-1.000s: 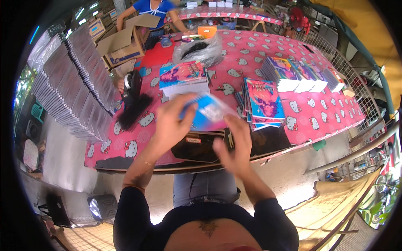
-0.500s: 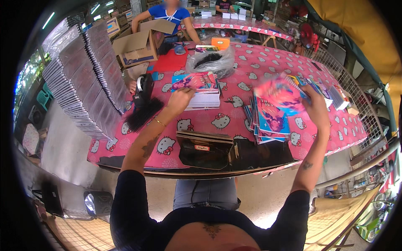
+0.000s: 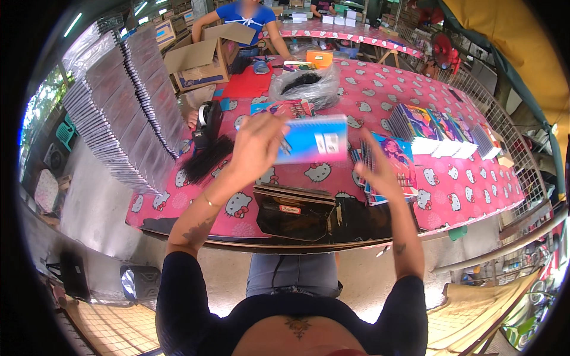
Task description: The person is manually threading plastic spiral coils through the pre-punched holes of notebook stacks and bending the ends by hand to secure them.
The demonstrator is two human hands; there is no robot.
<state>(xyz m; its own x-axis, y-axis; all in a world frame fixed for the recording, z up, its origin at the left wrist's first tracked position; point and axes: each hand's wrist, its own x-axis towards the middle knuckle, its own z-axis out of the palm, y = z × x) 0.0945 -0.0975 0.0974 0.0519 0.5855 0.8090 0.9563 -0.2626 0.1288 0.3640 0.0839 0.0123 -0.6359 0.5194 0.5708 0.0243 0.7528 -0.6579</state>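
My left hand [image 3: 256, 145] holds up a blue spiral notebook [image 3: 312, 139] above the table, gripping its left edge. My right hand [image 3: 375, 168] is raised just right of the notebook, fingers spread, close to its right edge but apart from it. Below the hands lies a flat dark brown pouch [image 3: 294, 212] on the pink patterned tablecloth [image 3: 463, 190]. A stack of colourful notebooks [image 3: 395, 163] lies under my right hand.
Tall leaning stacks of wrapped grey packs [image 3: 127, 113] fill the table's left. Black bundle [image 3: 208, 159], tape dispenser [image 3: 208, 118], plastic bag [image 3: 304, 83], more notebook piles [image 3: 439, 127] at right. Another person [image 3: 243, 18] works at a cardboard box [image 3: 199, 59] at the far end.
My left hand took a blue notebook from the stack and raised it. My right hand put down the colourful notebook on the right pile and came back toward the blue one.
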